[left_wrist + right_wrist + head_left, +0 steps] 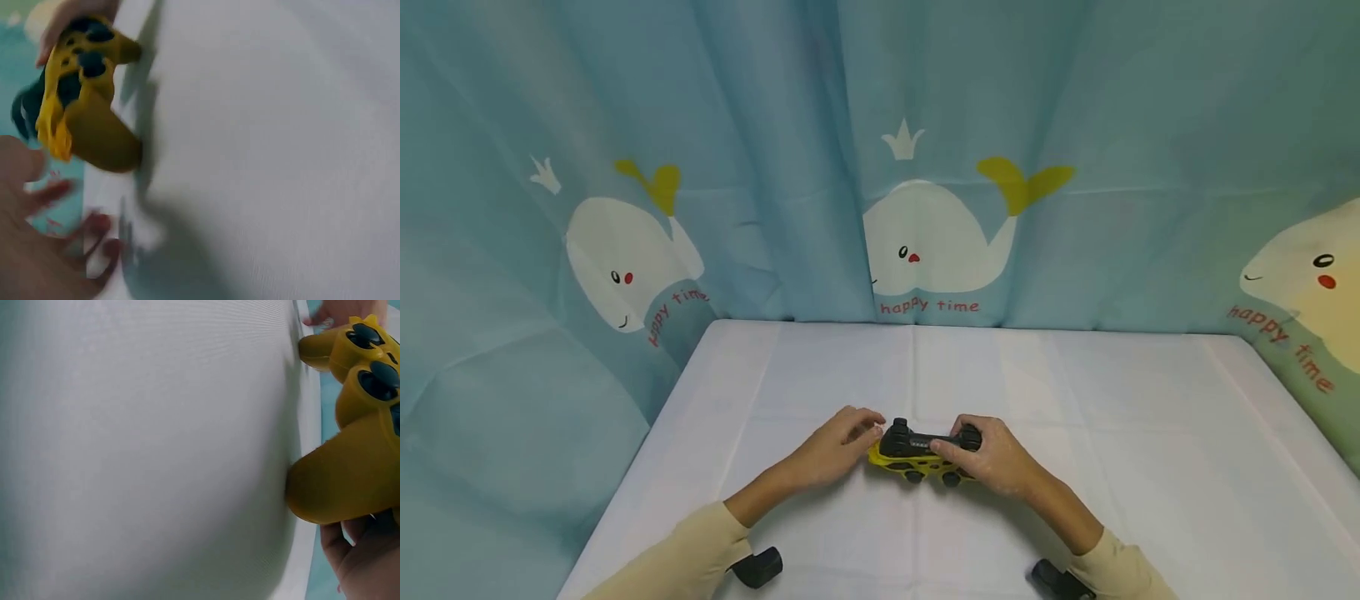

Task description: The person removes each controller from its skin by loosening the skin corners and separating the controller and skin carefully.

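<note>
1. A game controller (927, 454) lies on the white table (1150, 433), near the front edge and about in the middle between the left and right sides. It has a yellow cover, and its body and sticks are black.
2. The right hand (992, 457) grasps the right handle of the controller. The fingers are curled over the top and the thumb lies along the side that faces the person.
3. In the right wrist view the yellow handle (340, 481) touches the table cloth, and the palm is just beside it at the lower right corner.
4. The left hand (835, 446) is at the left end of the controller. Its fingers are bent a little and the tips come up to the black top part.
5. In the left wrist view, which is blurred, the fingers (44, 194) seem relaxed and apart from the yellow cover, so this hand probably only touches the controller and does not grip it.
6. Both arms wear cream sleeves (677, 558), and a black wrist camera mount (760, 567) shows below the left one.
7. Behind the table hangs a blue curtain (775, 167) with white whales and the words "happy time".
</note>
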{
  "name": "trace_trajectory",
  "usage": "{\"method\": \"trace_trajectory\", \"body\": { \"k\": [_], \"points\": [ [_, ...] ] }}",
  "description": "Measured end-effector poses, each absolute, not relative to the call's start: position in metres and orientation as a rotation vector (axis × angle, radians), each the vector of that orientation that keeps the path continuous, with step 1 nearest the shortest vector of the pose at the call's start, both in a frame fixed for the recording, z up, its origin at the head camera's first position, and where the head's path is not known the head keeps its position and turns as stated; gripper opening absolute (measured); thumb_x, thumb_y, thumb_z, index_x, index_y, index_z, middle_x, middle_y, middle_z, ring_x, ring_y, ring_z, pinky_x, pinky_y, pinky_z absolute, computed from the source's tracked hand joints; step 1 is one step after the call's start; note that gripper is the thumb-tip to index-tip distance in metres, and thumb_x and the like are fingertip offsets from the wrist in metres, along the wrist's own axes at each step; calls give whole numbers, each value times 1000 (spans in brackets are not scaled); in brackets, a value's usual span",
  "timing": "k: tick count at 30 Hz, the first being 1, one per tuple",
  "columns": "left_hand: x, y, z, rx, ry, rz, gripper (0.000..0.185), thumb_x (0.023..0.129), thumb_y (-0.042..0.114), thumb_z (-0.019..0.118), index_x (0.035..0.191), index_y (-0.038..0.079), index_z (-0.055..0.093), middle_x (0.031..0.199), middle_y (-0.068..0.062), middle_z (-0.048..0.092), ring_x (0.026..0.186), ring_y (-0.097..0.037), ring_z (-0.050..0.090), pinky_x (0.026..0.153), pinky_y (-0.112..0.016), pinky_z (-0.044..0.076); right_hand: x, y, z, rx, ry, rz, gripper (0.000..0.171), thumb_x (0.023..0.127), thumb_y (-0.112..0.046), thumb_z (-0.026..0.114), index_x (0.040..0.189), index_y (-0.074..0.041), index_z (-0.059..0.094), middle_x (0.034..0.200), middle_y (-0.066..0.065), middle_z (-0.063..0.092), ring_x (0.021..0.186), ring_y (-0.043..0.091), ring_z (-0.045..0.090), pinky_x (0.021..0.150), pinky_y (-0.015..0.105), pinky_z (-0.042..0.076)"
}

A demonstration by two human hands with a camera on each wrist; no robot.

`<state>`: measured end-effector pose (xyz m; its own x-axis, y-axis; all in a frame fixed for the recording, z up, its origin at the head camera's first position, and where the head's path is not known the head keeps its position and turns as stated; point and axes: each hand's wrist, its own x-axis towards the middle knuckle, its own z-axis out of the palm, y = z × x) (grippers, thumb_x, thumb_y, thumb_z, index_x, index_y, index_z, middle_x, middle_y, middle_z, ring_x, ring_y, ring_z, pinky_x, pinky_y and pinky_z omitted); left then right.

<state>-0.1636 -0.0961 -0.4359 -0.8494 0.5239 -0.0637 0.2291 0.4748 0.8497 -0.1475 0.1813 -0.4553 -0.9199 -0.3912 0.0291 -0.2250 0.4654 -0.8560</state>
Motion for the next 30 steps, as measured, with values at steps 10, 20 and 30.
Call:
{"method": "trace_trajectory", "body": {
  "k": [10,20,30],
  "points": [
    [-163,-63,-413,1256,2659,779,52,102,52,56,140,17,61,132,5,63,118,-9,57,99,-39,46,-149,192,-440,-544,2559,-1254,38,108,-44,47,107,-11,65,95,-2,64,84,17,60,73,37,51],
    [-158,-53,-418,1254,2690,656,34,107,40,53,123,16,71,95,12,55,76,-3,49,65,-20,42,-115,230,-435,-396,2712,-1467,28,108,-32,53,98,-8,64,89,3,63,83,19,58,70,35,49],
    [-154,-50,-423,1333,2717,630,34,105,42,55,119,16,72,93,9,54,73,-2,47,64,-18,40,-113,231,-434,-447,2316,-1607,34,104,-24,62,81,2,57,58,-2,47,52,12,42,47,30,35]
  ]
}}
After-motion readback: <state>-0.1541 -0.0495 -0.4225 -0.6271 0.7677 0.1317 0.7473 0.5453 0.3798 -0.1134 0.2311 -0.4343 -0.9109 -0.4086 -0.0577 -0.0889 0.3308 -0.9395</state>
